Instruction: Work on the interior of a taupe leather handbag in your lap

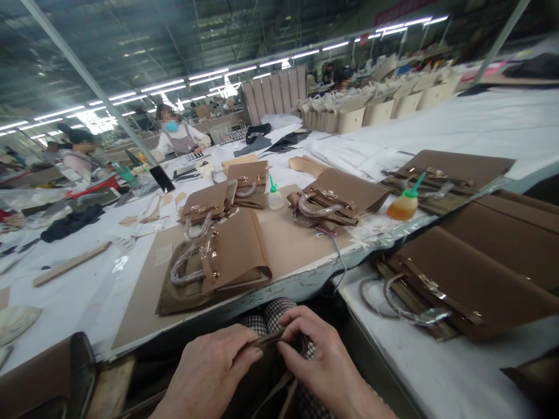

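Hands are working just below the bench (301, 282) edge: the left hand (209, 372) and right hand (325, 364) are pinching a dark brown strap (268, 338) between thumbs and fingertips, each grip clenched on it, over a lap in checked cloth (273, 314). The strap is lying across the gap between the two hands. What seem to be its loose ends are hanging down beneath them, though shadow is hiding most of it.

Just beyond the edge, a tan bag (227, 256) with gold clasps and wrapped handles is lying flat on a brown sheet (288, 238). Farther back, more bags (338, 198) of the same kind are lying in a loose row. A clear bottle (275, 199) is standing between them, and an amber bottle (404, 205) with a green nozzle is standing near the bench's right corner.

To the right, a second bench (437, 372) is carrying darker bags (471, 273) laid flat, one overlapping the other. Far across the first bench, a person in a blue mask (179, 137) is sitting at work under rows of strip lights (161, 86).
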The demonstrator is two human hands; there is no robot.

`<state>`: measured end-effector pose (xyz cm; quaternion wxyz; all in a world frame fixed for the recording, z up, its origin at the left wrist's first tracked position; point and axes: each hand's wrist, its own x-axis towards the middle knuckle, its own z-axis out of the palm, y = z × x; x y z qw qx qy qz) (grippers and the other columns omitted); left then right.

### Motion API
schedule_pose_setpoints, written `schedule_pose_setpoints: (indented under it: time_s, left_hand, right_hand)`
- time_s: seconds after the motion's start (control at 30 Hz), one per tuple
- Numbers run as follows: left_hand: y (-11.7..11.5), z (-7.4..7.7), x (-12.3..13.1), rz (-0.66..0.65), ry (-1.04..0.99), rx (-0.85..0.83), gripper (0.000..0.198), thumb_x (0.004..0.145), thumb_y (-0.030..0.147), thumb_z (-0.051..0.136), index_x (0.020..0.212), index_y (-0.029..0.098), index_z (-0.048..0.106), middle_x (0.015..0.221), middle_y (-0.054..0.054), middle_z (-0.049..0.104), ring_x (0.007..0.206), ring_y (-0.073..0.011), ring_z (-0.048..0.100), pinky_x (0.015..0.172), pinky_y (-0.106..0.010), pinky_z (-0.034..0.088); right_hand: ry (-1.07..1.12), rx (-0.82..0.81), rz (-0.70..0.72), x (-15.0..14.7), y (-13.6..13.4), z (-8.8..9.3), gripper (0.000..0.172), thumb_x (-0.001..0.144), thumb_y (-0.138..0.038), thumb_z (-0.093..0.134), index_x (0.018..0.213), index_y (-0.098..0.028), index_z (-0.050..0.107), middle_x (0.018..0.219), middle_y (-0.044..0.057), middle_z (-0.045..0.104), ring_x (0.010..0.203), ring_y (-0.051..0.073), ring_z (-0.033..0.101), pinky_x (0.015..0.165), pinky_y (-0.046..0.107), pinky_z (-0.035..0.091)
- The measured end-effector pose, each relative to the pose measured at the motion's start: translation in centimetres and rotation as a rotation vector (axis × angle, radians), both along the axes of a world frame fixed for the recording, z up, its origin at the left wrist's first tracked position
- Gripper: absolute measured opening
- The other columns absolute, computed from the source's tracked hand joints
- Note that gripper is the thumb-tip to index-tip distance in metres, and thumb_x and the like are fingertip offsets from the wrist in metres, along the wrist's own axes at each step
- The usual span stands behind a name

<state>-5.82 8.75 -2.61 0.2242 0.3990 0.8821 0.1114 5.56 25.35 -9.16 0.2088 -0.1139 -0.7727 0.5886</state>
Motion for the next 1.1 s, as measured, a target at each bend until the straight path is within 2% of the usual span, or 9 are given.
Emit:
schedule_pose_setpoints:
  time_s: [0.43,0.67,0.83,1.1]
  left_hand:
    - [-0.3,-0.3,0.2,-0.016,0.013,0.000,0.019,0.099,0.030,0.049,0.097,0.031,0.068,0.099,0.007,0.073,0.095,-0.0176,0.068,0.080,-0.028,0.042]
    - [-0.3,0.1,0.3,0.035,-0.006,0.000,0.018,0.098,0.030,0.050,0.096,0.031,0.069,0.102,0.007,0.074,0.098,-0.0185,0.068,0.080,-0.028,0.042]
    - [-0.2,0.2,0.2,0.037,0.000,-0.001,0.018,0.098,0.030,0.051,0.096,0.030,0.069,0.100,0.006,0.074,0.096,-0.0194,0.068,0.080,-0.029,0.042]
    - [-0.4,0.0,0.7,0.011,0.015,0.025,0.017,0.098,0.030,0.051,0.096,0.032,0.068,0.099,0.009,0.074,0.094,-0.0160,0.069,0.079,-0.026,0.042]
  right_hand:
    - [-0.013,-0.013,0.019,-0.3,0.0,-0.2,0.014,0.077,-0.008,0.063,0.069,-0.019,0.060,0.093,0.004,0.067,0.090,0.018,0.064,0.083,0.030,0.050]
    - [-0.050,0.011,0.014,0.3,0.2,0.5,0.028,0.067,-0.002,0.064,0.075,-0.022,0.046,0.091,0.000,0.063,0.086,0.017,0.060,0.079,0.029,0.047]
    - [-0.052,0.051,0.088,0.6,0.5,0.9,0.021,0.071,-0.004,0.066,0.071,-0.021,0.053,0.091,0.001,0.064,0.088,0.017,0.060,0.080,0.030,0.047]
    - [-0.035,0.025,0.068,0.5,0.2,0.7,0.016,0.074,-0.004,0.068,0.074,-0.020,0.065,0.093,0.002,0.067,0.090,0.017,0.064,0.083,0.029,0.050]
